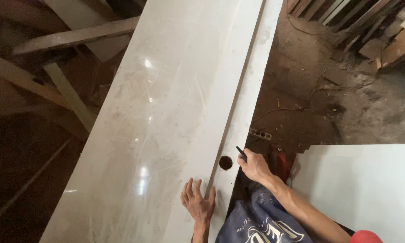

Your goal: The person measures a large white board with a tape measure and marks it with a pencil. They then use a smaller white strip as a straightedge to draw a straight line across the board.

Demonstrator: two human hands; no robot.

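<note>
A long white glossy board (166,112) runs away from me, with a narrower white strip (243,103) along its right edge. The strip has a round hole (225,163) near my end. My left hand (198,202) lies flat, fingers spread, on the seam between board and strip, just below the hole. My right hand (255,165) holds a dark pencil (241,152) at the strip's right edge, beside the hole.
Another white panel (364,189) lies at the lower right. Loose wooden planks (72,38) are piled at the left and at the top right (382,27). The dirt floor (310,90) to the right carries a cable and a red tool (279,162).
</note>
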